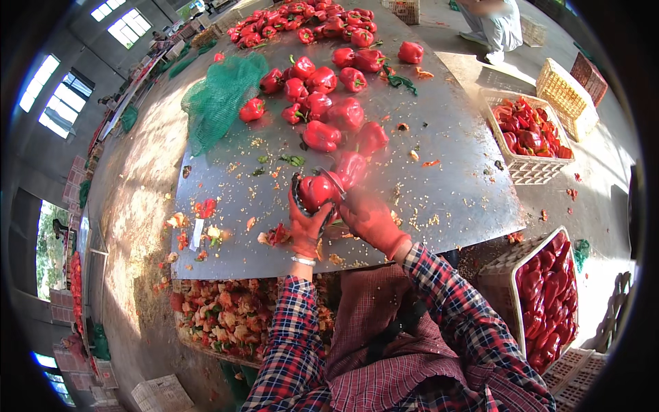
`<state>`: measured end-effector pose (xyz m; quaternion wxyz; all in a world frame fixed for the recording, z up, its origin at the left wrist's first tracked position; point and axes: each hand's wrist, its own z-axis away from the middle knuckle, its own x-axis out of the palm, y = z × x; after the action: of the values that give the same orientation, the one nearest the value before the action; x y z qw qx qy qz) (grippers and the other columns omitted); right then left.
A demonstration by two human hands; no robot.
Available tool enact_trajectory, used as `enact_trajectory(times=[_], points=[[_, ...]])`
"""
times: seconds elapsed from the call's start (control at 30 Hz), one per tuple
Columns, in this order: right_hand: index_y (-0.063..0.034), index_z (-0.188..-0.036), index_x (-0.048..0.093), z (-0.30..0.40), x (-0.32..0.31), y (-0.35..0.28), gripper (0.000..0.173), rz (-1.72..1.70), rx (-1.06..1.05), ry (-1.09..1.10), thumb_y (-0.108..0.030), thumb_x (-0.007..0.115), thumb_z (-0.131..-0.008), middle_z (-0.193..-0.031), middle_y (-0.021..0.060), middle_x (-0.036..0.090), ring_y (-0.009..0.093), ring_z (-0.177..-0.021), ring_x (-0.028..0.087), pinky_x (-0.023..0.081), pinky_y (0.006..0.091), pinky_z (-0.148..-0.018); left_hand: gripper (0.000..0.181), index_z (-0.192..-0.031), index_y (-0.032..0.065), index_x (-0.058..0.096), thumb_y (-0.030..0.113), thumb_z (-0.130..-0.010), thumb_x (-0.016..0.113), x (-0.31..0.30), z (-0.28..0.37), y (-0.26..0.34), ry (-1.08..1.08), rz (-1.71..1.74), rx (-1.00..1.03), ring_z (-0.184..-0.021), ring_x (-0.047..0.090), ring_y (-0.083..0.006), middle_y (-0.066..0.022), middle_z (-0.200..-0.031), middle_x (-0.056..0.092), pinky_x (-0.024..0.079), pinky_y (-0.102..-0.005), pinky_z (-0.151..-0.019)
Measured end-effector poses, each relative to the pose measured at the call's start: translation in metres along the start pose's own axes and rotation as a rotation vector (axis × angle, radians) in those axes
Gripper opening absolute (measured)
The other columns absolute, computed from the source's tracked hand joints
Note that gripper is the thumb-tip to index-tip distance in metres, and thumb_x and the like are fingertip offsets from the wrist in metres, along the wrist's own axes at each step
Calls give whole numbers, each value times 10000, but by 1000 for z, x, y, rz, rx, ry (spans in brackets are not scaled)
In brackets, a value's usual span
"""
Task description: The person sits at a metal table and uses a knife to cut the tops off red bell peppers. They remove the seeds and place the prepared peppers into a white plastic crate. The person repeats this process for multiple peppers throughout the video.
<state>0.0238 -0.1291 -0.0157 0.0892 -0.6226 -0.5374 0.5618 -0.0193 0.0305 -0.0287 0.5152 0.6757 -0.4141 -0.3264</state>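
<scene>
My left hand (308,226), in a red and black work glove, is closed around a red bell pepper (315,192) above the front of a metal table (448,206). My right hand (375,222), in the same kind of glove, grips a knife (332,181) whose blade lies against the pepper's right side. Most of the knife's handle is hidden in the fist. Just beyond the held pepper lie more whole red bell peppers (322,136), some blurred. Seeds and a scrap of pepper core (277,235) are scattered around my hands.
Green mesh netting (224,100) lies at the table's left edge. A heap of peppers (309,20) covers the far end. Crates of cut peppers (533,136) and peppers (547,298) stand on the right. Below the front edge is a container of trimmings (231,314). A person (491,26) is at far right.
</scene>
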Motion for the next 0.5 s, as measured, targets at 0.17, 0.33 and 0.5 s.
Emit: enact_trajectory(times=[0.17,0.33,0.5], points=[[-6,-1033,458,36,0,-7,343,94,221,-297,-292,536,-861,-802,223,621,378,-785,608,476,457,-672,530,-1191,21,497,204,-746,720,0,-13,-33,279,261,-109,-994,540,-180,-74,-1110,540,461,-308,-862],[-12,-1021,477,86,-28,9,365,77,208,-408,-321,568,-848,-827,195,630,363,-805,613,479,440,-687,328,-1084,66,554,307,-861,553,-32,-33,-50,182,778,-347,-930,589,-236,-87,-1030,590,496,-397,-814],[-33,-1099,479,52,-50,16,492,-593,292,-6,-352,683,-785,-847,180,632,350,-815,618,472,412,-752,324,-1102,27,537,206,-837,587,-14,-21,-10,45,536,-169,-1044,550,-228,-105,-1119,570,449,-366,-910]])
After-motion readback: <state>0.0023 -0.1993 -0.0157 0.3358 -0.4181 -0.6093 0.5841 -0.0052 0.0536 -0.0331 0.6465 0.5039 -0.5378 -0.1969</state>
